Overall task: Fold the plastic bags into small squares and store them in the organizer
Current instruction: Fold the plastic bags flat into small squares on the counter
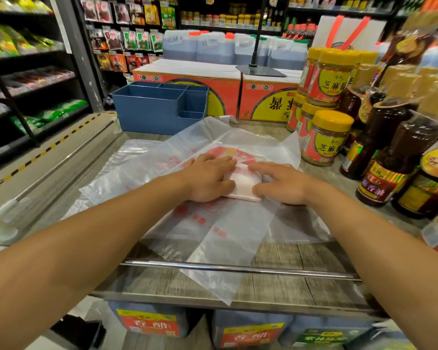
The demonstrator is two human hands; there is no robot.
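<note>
Both hands (208,176) (280,183) flat, pressing folded bag (243,184), organizer (159,107) apparently empty

One blue organizer (159,107); two red cartons (187,84) — perhaps four yellow-lidded jars (326,137).

arms: both extended forward | left hand (208,178): flat, palm down | right hand (281,183): flat, palm down

A wood-grain shelf (276,281) with a metal rail (238,268) along its near edge carries loose plastic bags (220,231) in the middle. A blue organizer (152,112) stands far left, boxes (213,89) behind, jars (326,137) and bottles (395,157) on the right.
</note>
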